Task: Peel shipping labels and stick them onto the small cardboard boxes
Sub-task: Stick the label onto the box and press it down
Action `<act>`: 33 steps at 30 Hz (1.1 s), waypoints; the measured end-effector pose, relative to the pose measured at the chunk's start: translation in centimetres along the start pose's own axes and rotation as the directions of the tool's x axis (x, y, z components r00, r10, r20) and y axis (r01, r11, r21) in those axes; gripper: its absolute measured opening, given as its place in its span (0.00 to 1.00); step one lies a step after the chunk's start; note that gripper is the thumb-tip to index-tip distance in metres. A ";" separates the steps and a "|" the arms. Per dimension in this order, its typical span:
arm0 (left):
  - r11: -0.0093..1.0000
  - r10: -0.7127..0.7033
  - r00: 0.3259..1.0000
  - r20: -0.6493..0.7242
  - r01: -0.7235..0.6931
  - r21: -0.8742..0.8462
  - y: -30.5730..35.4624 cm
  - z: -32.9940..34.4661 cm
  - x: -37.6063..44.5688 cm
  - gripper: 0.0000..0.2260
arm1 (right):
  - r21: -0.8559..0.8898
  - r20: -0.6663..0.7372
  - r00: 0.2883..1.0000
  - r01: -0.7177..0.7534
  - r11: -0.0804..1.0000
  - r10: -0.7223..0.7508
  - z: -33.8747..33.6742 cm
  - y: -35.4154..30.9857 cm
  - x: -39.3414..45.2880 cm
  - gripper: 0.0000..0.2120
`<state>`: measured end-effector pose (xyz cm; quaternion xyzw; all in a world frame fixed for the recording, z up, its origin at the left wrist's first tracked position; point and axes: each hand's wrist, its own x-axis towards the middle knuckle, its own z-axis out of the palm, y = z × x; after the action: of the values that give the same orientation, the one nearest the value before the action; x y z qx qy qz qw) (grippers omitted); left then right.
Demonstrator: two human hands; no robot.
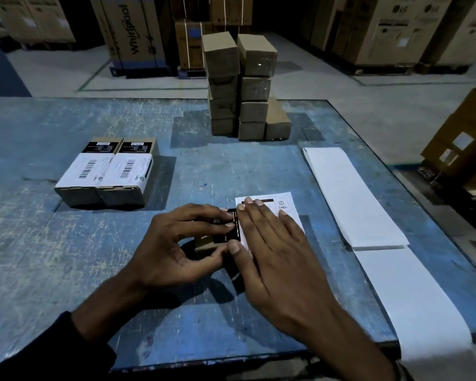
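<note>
Blue, scuffed metal tabletop (66, 257) fills the head view of a dim warehouse, where a person works on a small brown cardboard box with a black printed panel (226, 232) lying near the table's front edge. The right hand (270, 243) lies flat with straight fingers across a white shipping label (283, 207) marked CRED, pressing it onto the box top. The left hand (176, 243) grips the box's left end, fingers curled over the top and thumb against the near side. To the left, two finished small boxes with white barcode labels (107, 174) sit side by side, touching. At the far edge stands a stack of plain brown cardboard boxes (245, 89), several high in two columns, with one more beside its base. A long white strip of label backing paper (368, 215) runs along the right side and hangs over the front edge. Large appliance cartons (132, 31) line the floor behind.
</note>
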<state>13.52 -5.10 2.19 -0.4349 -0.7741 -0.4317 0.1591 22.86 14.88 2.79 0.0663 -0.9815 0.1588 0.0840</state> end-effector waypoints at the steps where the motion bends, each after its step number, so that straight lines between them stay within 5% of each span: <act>1: 1.000 -0.003 1.000 -0.001 0.003 0.000 -0.1 0.0 0.0 0.12 | -0.003 -0.006 1.000 -0.009 1.000 0.009 0.0 0.5 -0.1 0.38; 12: 1.000 -0.001 1.000 -0.010 0.001 -0.009 -0.3 0.2 -0.1 0.12 | 0.155 0.095 0.919 -0.393 0.906 0.383 -2.3 2.7 -1.2 0.43; 15: 1.000 0.009 1.000 0.001 -0.009 -0.002 -0.4 0.0 0.0 0.12 | 0.109 -0.028 0.947 -0.316 0.942 0.321 -3.5 1.0 -1.0 0.45; 19: 1.000 0.020 1.000 0.000 -0.020 0.015 -0.2 0.0 0.1 0.14 | 0.136 0.033 0.999 -0.025 0.990 0.021 -1.8 -1.2 -0.1 0.35; 21: 0.998 0.032 0.999 0.001 -0.032 0.046 -0.2 -0.1 0.0 0.16 | 0.054 0.015 1.000 0.015 0.998 -0.016 -0.3 -1.0 0.2 0.35; 26: 0.999 0.007 1.000 0.011 -0.008 0.035 -0.3 -0.1 0.1 0.14 | 0.018 -0.038 0.997 -0.071 0.997 0.071 -0.1 1.3 -0.4 0.41; 33: 1.000 -0.002 1.000 0.006 0.001 0.012 -0.2 0.1 -0.1 0.12 | 0.025 0.088 0.959 -0.271 0.962 0.268 -2.9 3.3 -1.0 0.45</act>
<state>13.40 -5.13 1.95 -0.4346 -0.7774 -0.4260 0.1589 23.77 19.01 4.32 -0.0597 -0.9809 0.1840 0.0191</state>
